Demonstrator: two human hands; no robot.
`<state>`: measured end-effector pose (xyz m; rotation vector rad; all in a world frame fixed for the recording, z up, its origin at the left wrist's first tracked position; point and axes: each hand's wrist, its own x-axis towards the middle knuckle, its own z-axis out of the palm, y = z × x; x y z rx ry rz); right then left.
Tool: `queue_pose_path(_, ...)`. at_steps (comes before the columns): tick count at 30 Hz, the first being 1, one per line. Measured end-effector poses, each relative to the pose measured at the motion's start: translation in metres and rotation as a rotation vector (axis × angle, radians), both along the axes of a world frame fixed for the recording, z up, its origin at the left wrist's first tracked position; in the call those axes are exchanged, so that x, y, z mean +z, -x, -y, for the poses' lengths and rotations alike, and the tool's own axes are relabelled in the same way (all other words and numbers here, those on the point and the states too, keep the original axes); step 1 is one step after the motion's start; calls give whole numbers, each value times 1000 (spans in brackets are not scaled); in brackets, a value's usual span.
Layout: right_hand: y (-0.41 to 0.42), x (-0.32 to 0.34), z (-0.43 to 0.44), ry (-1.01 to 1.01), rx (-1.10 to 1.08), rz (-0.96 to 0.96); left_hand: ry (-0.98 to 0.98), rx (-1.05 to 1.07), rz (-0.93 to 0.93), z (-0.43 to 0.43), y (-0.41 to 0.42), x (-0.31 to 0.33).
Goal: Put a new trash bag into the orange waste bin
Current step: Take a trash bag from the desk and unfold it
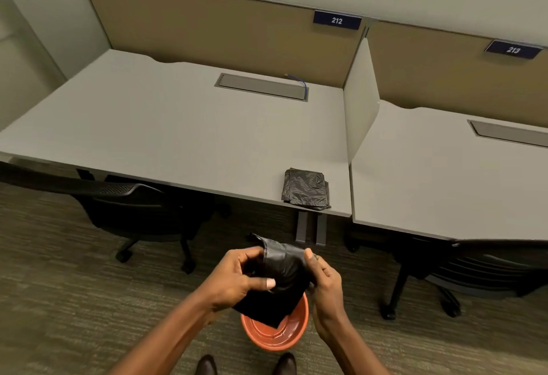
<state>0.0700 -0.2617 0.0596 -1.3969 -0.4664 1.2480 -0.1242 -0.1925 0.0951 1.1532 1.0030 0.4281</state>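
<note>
A black trash bag [281, 273], still partly folded, hangs between my two hands above the orange waste bin [275, 336]. My left hand [240, 276] grips its left side with the thumb pressed on the plastic. My right hand [321, 276] pinches its upper right edge. The bin stands on the carpet just in front of my shoes, and the bag's lower part hides its far rim. A stack of folded black bags [305, 189] lies on the grey desk [178, 125] near its front right corner.
A second desk [430, 181] adjoins on the right, behind a white divider [360, 107]. Black office chairs sit at the left [142, 211] and right [474, 265]. Desk legs [311, 226] stand just beyond the bin. My shoes [246, 364] are at the bottom edge.
</note>
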Motion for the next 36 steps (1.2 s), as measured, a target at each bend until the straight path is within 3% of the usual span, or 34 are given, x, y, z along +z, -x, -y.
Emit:
queue_pose_path(4, 8, 10, -4, -10, -43, -118, 33, 46, -65, 17, 18, -3)
queue_pose_path(7, 9, 17, -2, -50, 31, -149, 145, 156, 67, 26, 26, 1)
queue_pose_path(12, 9, 17, 1, -201, 211, 105, 406, 423, 251, 26, 30, 12)
queue_pose_path(15, 10, 20, 4, -272, 321, 138, 387, 459, 283, 18, 31, 14)
queue_pose_path(18, 13, 24, 10, -272, 303, 190, 305, 489, 271, 13, 31, 14)
queue_pose_path(23, 26, 33, 12, -135, 67, 268, 70, 497, 177, 12, 35, 11)
queue_pose_path(28, 34, 47, 12, -98, 74, 200, -231, 411, 37, 13, 41, 11)
queue_pose_path(32, 38, 58, 9, -97, 92, 109, -624, 188, -95, 15, 51, 9)
queue_pose_path(36, 37, 66, 5, -48, 140, 18, -881, 121, -169, 17, 57, 6)
